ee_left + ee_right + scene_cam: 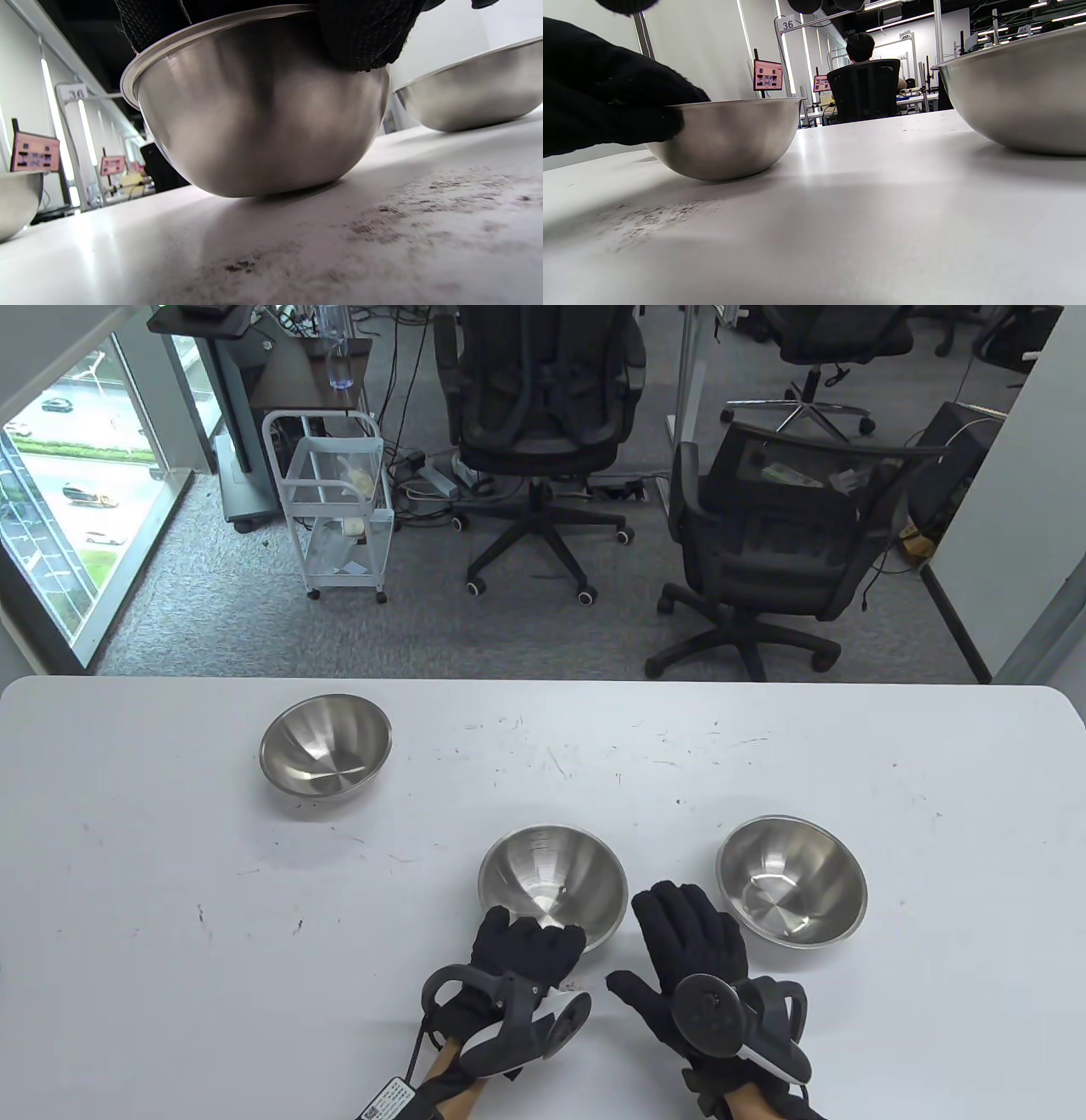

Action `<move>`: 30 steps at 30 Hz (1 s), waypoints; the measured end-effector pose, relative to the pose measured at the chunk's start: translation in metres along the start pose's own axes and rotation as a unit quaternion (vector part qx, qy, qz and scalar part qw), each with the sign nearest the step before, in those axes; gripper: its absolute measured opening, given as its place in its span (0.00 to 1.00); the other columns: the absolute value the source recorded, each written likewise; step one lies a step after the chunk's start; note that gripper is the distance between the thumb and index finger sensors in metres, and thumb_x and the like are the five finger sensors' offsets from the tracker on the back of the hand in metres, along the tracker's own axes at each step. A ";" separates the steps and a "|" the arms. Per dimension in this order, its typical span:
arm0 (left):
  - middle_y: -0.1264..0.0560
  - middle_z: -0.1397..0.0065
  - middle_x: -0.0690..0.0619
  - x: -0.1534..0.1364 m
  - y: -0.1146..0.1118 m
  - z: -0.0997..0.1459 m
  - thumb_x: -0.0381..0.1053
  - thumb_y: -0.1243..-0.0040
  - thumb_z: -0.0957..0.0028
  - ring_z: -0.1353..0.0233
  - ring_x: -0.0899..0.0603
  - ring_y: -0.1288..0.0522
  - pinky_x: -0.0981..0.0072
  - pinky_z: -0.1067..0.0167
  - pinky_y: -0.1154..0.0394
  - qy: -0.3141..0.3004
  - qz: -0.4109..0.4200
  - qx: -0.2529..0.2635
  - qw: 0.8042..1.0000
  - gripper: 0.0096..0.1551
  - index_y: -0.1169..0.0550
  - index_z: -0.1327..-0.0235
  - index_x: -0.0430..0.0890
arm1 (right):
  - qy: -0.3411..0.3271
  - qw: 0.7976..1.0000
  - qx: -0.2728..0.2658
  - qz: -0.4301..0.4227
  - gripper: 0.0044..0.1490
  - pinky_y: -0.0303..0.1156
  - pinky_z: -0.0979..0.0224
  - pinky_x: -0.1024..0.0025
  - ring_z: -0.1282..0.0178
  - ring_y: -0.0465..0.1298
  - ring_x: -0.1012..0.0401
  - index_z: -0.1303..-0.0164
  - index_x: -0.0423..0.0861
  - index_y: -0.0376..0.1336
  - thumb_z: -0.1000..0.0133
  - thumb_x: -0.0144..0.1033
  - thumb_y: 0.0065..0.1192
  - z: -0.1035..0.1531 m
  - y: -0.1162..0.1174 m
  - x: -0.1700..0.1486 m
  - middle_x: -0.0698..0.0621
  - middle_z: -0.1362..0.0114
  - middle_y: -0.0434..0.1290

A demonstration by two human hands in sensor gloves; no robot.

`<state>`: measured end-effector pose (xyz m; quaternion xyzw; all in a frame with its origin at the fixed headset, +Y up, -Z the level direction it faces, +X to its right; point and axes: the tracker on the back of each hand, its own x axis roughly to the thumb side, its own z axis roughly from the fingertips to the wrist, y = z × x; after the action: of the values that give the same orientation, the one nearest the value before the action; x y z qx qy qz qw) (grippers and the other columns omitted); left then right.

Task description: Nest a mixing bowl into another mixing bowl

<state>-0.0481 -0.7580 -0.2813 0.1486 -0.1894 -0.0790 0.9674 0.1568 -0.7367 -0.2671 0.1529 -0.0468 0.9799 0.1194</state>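
Number "36" [787, 24] is read on a background post in the right wrist view, "30" [76, 93] in the left wrist view. Middle bowl [551, 884] is gripped at its near rim by the left hand [522, 954], and is tilted on the table [170, 857]. Right hand [691, 950] is laid flat, fingers spread, between this bowl and the right bowl [791, 881], nothing held. Far bowl [325, 745] is seen well apart; all are plain brushed steel

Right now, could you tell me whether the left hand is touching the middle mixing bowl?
Touching: in the left wrist view, gloved fingers of the left hand lie over the middle mixing bowl rim.
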 end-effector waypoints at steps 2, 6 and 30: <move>0.08 0.42 0.77 -0.001 -0.002 0.001 0.57 0.39 0.44 0.37 0.53 0.09 0.45 0.30 0.25 -0.002 0.004 -0.004 1.000 0.19 0.16 0.42 0.71 | 0.000 1.000 0.001 -0.001 0.55 0.55 0.21 0.33 0.11 0.56 0.42 0.13 0.54 0.48 0.49 0.70 0.52 0.000 0.000 0.000 0.46 0.08 0.55; 0.08 0.41 0.76 -0.002 -0.002 0.002 0.57 0.40 0.44 0.36 0.52 0.10 0.44 0.29 0.25 -0.001 0.008 -0.008 1.000 0.20 0.16 0.41 0.71 | 0.000 1.000 0.002 -0.001 0.55 0.55 0.21 0.33 0.11 0.56 0.41 0.13 0.54 0.48 0.49 0.70 0.52 0.000 -0.001 0.000 0.46 0.08 0.55; 0.17 0.28 0.61 -0.054 0.013 0.021 0.69 0.45 0.51 0.25 0.46 0.22 0.37 0.27 0.31 0.046 0.045 0.021 0.998 0.38 0.25 0.25 0.60 | 0.001 1.000 0.013 -0.001 0.55 0.55 0.21 0.33 0.11 0.57 0.42 0.13 0.54 0.48 0.49 0.70 0.53 -0.001 -0.001 0.001 0.46 0.09 0.55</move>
<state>-0.1044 -0.7402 -0.2775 0.1637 -0.1531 -0.0244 0.9743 0.1556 -0.7358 -0.2680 0.1533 -0.0343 0.9805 0.1181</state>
